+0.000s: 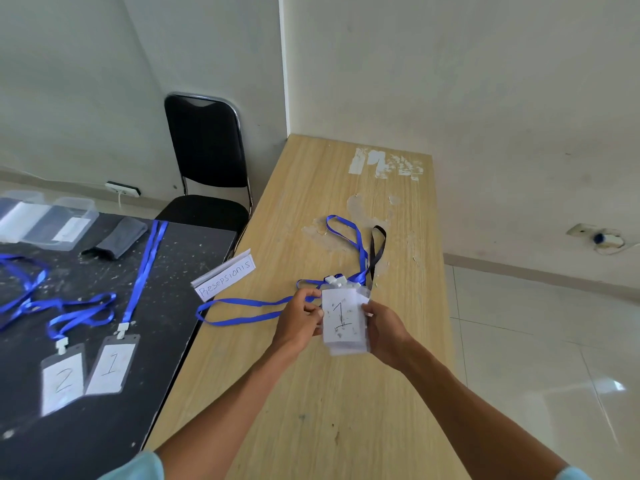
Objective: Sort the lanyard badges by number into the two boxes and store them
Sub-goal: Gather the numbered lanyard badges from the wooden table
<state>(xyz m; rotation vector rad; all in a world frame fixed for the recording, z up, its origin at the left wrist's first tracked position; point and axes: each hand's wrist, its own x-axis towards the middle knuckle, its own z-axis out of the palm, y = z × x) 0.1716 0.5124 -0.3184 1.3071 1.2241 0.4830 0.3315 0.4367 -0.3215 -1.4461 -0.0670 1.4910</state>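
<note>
Gripped from both sides, the stack of badges (343, 320), top one marked 1, is pinched by the left hand (299, 318) and the right hand (384, 332) above the middle of the wooden tabletop (311, 393). Its blue lanyards (242, 310) and a black lanyard (377, 251) trail over that tabletop. On the black tabletop (104, 427) to the left, a badge marked 2 (62, 382) and a badge marked 1 (110, 367) lie side by side, with two clear boxes (69, 220) at its far left corner. A paper sign (227, 278) stands at the wooden tabletop's left edge.

Wooden table (311, 393), blue straps (239, 320), paper sign (225, 280); black table (86, 445), 2 badges (62, 379), possibly 2 boxes (69, 220).
</note>
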